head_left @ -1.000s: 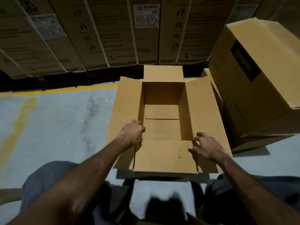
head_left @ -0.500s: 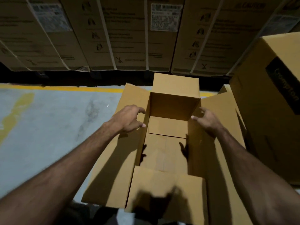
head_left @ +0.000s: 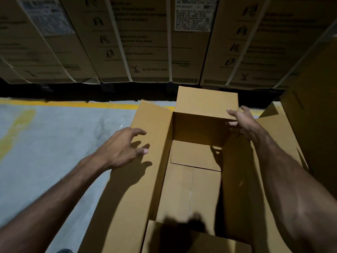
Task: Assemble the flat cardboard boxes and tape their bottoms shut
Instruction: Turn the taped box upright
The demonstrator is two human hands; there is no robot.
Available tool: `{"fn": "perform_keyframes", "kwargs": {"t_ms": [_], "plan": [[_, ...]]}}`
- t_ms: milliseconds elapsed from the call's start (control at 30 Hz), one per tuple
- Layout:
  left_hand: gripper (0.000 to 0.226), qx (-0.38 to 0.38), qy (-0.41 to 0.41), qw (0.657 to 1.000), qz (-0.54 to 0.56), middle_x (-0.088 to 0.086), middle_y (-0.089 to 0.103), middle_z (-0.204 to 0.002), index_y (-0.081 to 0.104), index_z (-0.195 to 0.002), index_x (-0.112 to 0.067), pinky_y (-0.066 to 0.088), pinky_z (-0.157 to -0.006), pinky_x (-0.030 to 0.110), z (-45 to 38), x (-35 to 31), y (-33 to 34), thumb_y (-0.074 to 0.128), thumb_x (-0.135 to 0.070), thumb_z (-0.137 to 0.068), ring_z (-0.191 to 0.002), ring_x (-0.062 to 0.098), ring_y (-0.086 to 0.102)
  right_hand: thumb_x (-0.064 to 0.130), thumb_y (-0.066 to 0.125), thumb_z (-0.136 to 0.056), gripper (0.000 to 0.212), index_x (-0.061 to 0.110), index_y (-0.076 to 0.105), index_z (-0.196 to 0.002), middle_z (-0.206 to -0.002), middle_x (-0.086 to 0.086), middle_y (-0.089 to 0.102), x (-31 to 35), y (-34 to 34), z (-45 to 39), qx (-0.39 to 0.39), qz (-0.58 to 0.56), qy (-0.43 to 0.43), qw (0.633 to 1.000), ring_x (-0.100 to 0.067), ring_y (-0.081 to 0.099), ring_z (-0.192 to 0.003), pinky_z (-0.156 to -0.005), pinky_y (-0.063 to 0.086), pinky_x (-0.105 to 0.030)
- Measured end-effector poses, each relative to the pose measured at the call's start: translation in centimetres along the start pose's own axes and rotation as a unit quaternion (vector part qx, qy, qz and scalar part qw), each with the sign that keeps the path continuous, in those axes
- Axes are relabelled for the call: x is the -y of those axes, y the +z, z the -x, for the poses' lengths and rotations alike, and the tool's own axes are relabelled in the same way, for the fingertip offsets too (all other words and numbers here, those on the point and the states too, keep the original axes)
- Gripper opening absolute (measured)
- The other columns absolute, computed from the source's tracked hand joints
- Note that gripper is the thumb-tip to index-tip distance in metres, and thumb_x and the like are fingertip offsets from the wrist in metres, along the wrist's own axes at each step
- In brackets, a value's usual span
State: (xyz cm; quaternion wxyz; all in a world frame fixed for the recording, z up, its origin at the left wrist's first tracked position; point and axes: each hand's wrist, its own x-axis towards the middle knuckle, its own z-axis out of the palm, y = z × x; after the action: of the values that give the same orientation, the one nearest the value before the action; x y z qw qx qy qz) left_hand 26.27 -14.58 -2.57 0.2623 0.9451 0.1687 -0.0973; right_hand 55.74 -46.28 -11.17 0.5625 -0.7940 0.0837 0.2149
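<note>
Both hands have reached farther. Left hand [head_left: 120,148] hovers, fingers loosely spread, over the left flap [head_left: 138,179]. Open box [head_left: 193,190] sits on the floor [head_left: 45,152], long axis near-to-far. Right hand [head_left: 244,123] touches the far flap [head_left: 206,101]; its grip is unclear. Bare floor lies left.

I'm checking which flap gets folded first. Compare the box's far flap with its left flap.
The far flap stands upright at the end of the open box; the left flap splays outward toward the floor. The far flap is short and nearly square; the left flap runs along the box's long side. The right hand touches the far flap's corner; the left hand hovers over the left flap. Both are plain brown cardboard, unfolded.
</note>
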Motion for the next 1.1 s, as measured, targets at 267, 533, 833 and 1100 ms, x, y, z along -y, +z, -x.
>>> {"fn": "perform_keyframes", "kwargs": {"t_ms": [267, 533, 833, 1100], "plan": [[0.076, 0.024, -0.011, 0.998, -0.057, 0.007, 0.041, -0.156, 0.042, -0.156, -0.032, 0.040, -0.115, 0.048, 0.1, -0.4, 0.3, 0.075, -0.053, -0.090, -0.143, 0.028, 0.039, 0.075, 0.038, -0.101, 0.082, 0.020, 0.038, -0.161, -0.160, -0.009, 0.045, 0.1, -1.6, 2.9, -0.046, -0.234, -0.030, 0.971, -0.032, 0.065, -0.119, -0.103, 0.055, -0.052], [0.094, 0.071, -0.111, 0.989, -0.071, 0.021, 0.012, -0.168, 0.024, -0.164, -0.028, 0.033, -0.119, 0.058, 1.3, 0.0, 1.3, 0.075, -0.056, -0.089, -0.149, 0.048, 0.027, 0.056, 0.062, -0.100, 0.050, 0.020, 0.066, -0.135, -0.150, -0.006, 0.053, -6.2, -3.7, 10.3, 0.037, 0.550, -0.164, 0.818, -0.028, 0.052, -0.132, -0.109, 0.046, -0.049], [0.085, 0.016, -0.102, 0.993, -0.053, 0.019, 0.030, -0.155, 0.028, -0.160, -0.023, 0.052, -0.101, 0.054, 5.2, -3.2, 1.3, 0.075, -0.046, -0.092, -0.123, 0.043, 0.057, 0.060, 0.057, -0.100, 0.070, 0.030, 0.039, -0.160, -0.173, -0.008, 0.021, -4.2, -5.4, 18.1, 0.054, 0.597, -0.099, 0.794, -0.035, 0.025, -0.156, -0.121, 0.023, -0.066], [0.078, 0.011, 0.111, 0.993, 0.033, 0.014, 0.043, -0.158, 0.033, -0.160, -0.019, 0.037, -0.119, 0.046, 9.1, -10.9, 3.8, 0.074, -0.021, -0.094, -0.144, 0.033, 0.044, 0.050, 0.067, -0.099, 0.067, 0.011, 0.045, -0.149, -0.142, -0.020, 0.056, -6.3, -11.6, 26.4, -0.056, 0.409, 0.066, 0.908, -0.041, 0.057, -0.127, -0.103, 0.049, -0.053]]}}
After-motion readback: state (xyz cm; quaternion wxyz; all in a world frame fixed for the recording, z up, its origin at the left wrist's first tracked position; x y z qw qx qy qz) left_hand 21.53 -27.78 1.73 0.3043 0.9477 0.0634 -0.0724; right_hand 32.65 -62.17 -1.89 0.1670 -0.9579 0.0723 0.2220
